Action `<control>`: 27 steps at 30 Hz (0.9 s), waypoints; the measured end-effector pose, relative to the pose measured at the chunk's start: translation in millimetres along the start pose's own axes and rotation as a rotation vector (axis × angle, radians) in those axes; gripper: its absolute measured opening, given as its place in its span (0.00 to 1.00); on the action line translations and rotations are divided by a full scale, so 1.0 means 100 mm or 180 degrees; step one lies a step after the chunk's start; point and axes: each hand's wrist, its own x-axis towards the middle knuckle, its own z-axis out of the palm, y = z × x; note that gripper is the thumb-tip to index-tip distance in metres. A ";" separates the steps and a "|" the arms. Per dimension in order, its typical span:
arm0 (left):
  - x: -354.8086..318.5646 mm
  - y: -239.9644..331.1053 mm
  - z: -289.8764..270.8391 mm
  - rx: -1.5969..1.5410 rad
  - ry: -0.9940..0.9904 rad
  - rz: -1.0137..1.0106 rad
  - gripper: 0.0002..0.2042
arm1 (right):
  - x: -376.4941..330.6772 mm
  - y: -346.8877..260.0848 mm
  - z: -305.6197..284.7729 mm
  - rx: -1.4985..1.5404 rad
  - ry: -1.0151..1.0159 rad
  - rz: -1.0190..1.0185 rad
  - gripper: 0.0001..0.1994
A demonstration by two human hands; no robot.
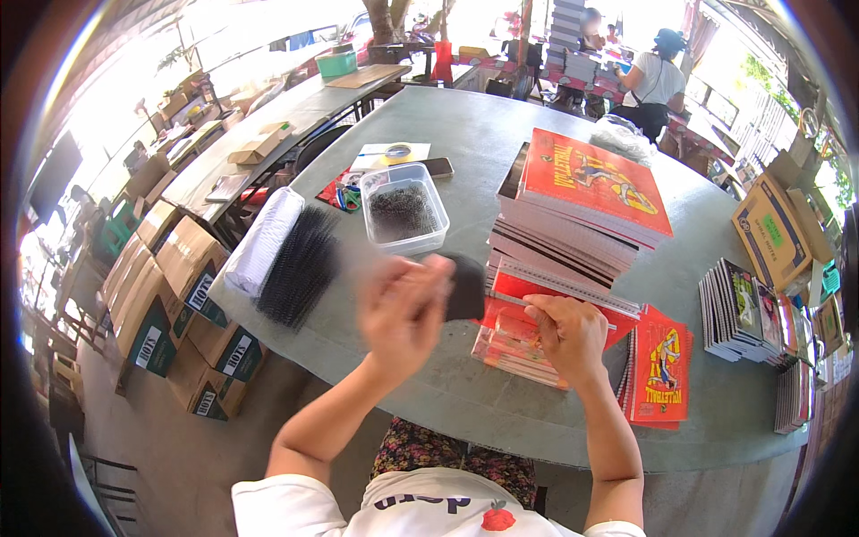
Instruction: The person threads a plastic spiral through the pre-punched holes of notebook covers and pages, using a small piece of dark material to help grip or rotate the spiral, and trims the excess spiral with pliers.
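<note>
My left hand (403,309) is blurred in motion above the grey round table (465,125), its fingers closed on a black piece (466,286) too smeared to tell apart. My right hand (568,336) rests with curled fingers on the spiral edge of a red notebook (510,345), which lies on top of a low pile at the table's near side. The two hands are close together, with the black piece between them, just left of the notebook's edge.
A tall stack of red-covered notebooks (582,206) stands behind the pile. To the left lie a clear tub (403,215) of small dark bits, a bundle of black binding coils (300,264) and a white bundle (264,242). More notebooks (743,309) sit at right, cardboard boxes (179,295) on the floor, and a person (653,80) beyond.
</note>
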 end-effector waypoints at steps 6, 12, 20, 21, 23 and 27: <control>0.01 0.10 -0.12 -0.0544 -0.0768 -0.0333 0.19 | 0.00 0.07 0.19 -0.0272 0.0603 -0.1294 0.06; -0.13 0.18 0.24 -0.0886 -0.1388 0.0025 0.18 | 0.03 0.20 0.04 -0.0424 0.0660 -0.1118 0.09; -0.15 0.25 0.19 -0.1033 -0.1034 0.0066 0.18 | -0.05 0.10 -0.10 -0.0183 0.0067 -0.0331 0.10; 0.01 0.29 0.21 -0.1088 -0.1027 0.0134 0.18 | -0.09 0.16 -0.24 -0.0237 0.0129 -0.0302 0.10; 0.16 0.28 0.20 -0.0793 0.0013 -0.0815 0.18 | -0.19 0.26 -0.37 0.0159 -0.0472 0.0510 0.09; -0.10 0.28 0.36 -0.0654 -0.1667 0.0235 0.17 | -0.35 0.60 -0.47 0.1225 0.0025 0.0949 0.07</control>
